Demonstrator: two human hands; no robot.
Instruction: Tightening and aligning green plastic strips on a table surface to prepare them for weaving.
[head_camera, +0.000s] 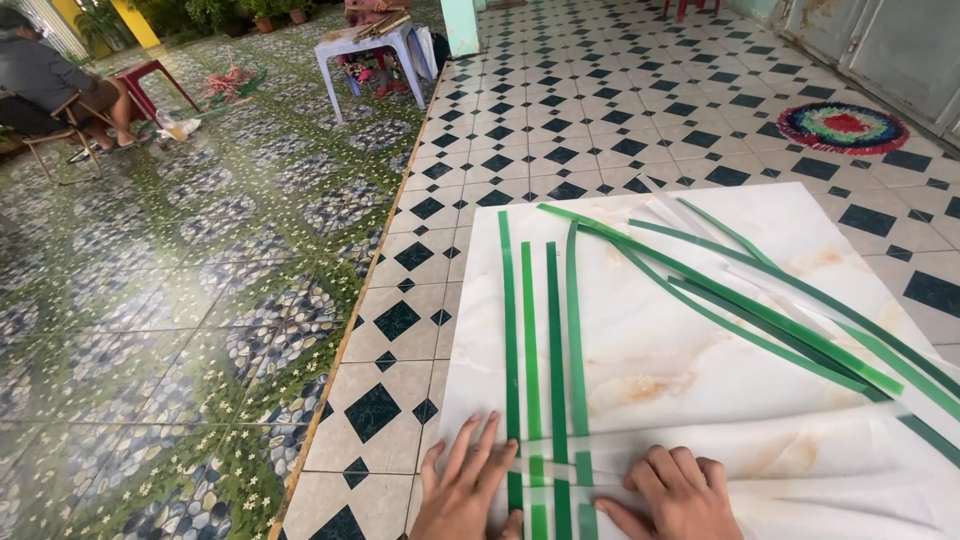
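1. Left hand (468, 490) flat, fingers spread, pressing on the leftmost of four parallel green plastic strips (545, 340) and on the white marbled board (640, 350) beneath; gripping nothing.
2. Right hand (678, 492) with fingers curled, knuckles up, resting on the board just right of the fourth strip; closed on something or merely pressing down — cannot tell.
3. Translucent whitish crossing strips (545, 465) woven over and under the green ones between the two hands.
4. Loose bundle of green strips (760, 310) fanned diagonally across the board's right half, apart from the hands.
5. Likely risks: slick strips sliding out of parallel on the glossy board if pressure lifts; crossing strips slipping loose; diagonal strips springing or dragging across the weave.
6. Hard to make out: lower ends of the strips and both wrists cut off at the bottom edge; clear strips barely visible against the board; distant plastic stool (372, 50) and seated person (50, 85) small, details unclear.
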